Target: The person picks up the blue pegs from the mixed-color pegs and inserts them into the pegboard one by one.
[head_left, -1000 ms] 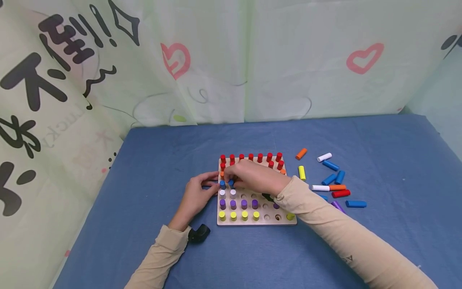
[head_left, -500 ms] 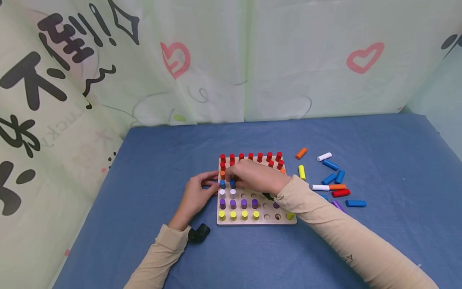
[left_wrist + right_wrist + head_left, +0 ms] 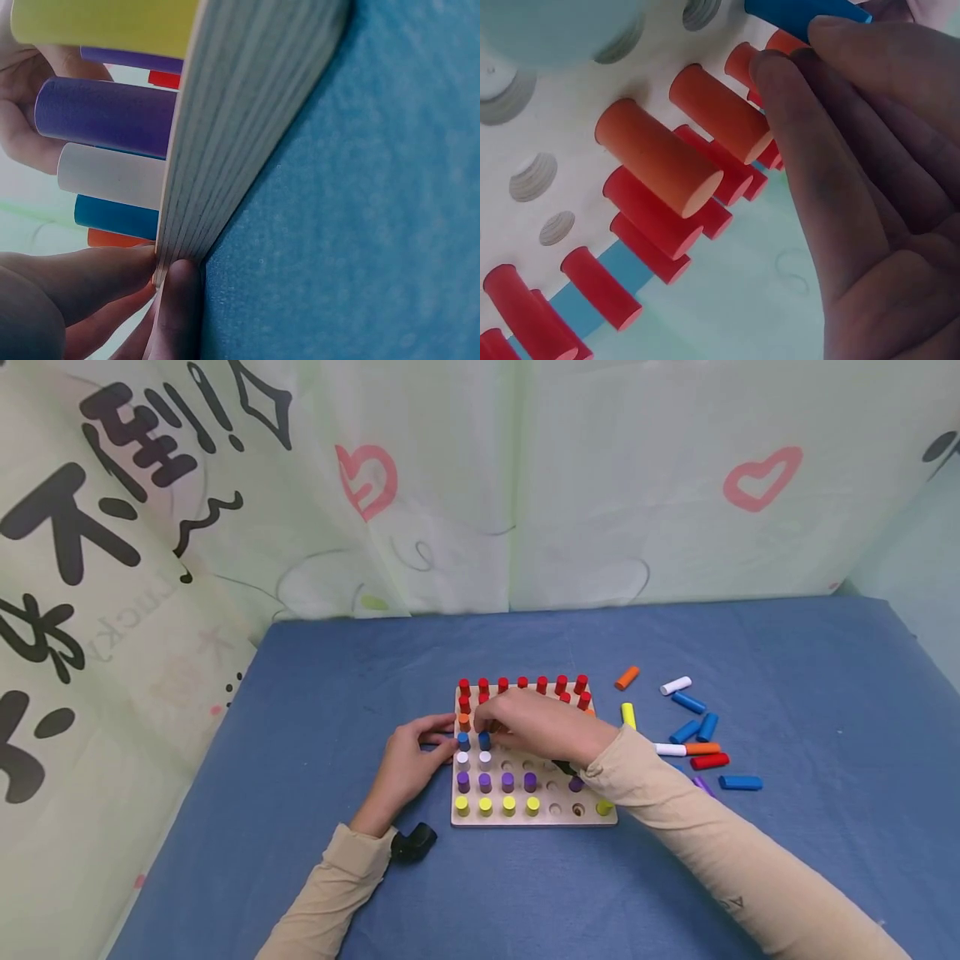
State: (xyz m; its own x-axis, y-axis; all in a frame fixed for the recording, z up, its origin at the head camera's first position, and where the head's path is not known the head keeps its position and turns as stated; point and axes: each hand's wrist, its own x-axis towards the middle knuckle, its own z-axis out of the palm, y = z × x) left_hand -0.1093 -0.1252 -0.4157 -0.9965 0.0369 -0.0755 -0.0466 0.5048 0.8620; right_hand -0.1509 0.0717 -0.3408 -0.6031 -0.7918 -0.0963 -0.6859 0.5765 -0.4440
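1 blue peg (image 3: 484, 741), head view: the right hand (image 3: 536, 724) pinches it near the left edge of the pegboard (image 3: 543, 821). left wrist view: the left hand (image 3: 75, 289), fingers extended, touches that edge, likely steadying. right wrist view: fingertip hold, probably for aim.

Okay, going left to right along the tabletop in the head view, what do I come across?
Left hand, pegboard, loose yellow peg, farther loose white peg, loose red peg, rightmost loose blue peg.
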